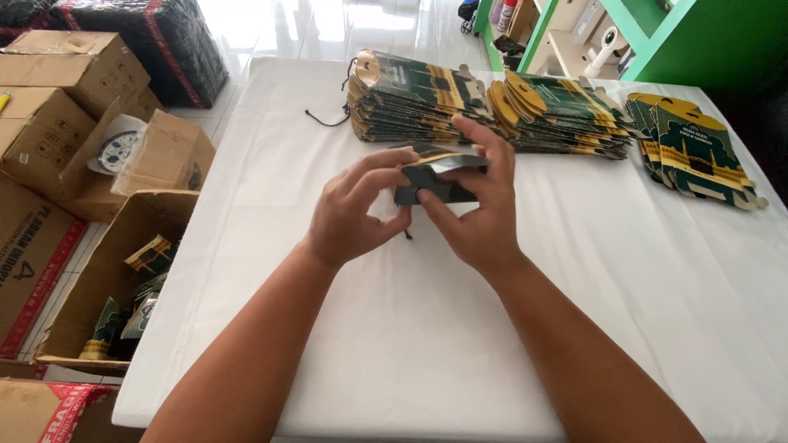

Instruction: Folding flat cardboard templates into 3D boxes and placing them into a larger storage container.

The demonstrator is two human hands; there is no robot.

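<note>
Head view of a white-covered table. Both hands meet above the middle of the table and share one small dark green and gold cardboard box, partly folded, held clear of the cloth. The left hand curls its fingers over the box's left end, thumb beneath; the right hand grips the right end, its thumb pressed on the near face and its fingers arched over the top flap. Both hands are thus closed in a pinch on the box.

At the far side of the table lie flattened boxes of the same green and gold print in three groups: a tall stack just beyond the hands, a second fanned stack to its right, and a smaller fanned group near the far right edge. A thin black cord lies on the cloth beside the tall stack.

On the floor at left stands an open brown carton holding several green and gold pieces, with further brown cartons behind it. A green shelf unit occupies the far right corner.
</note>
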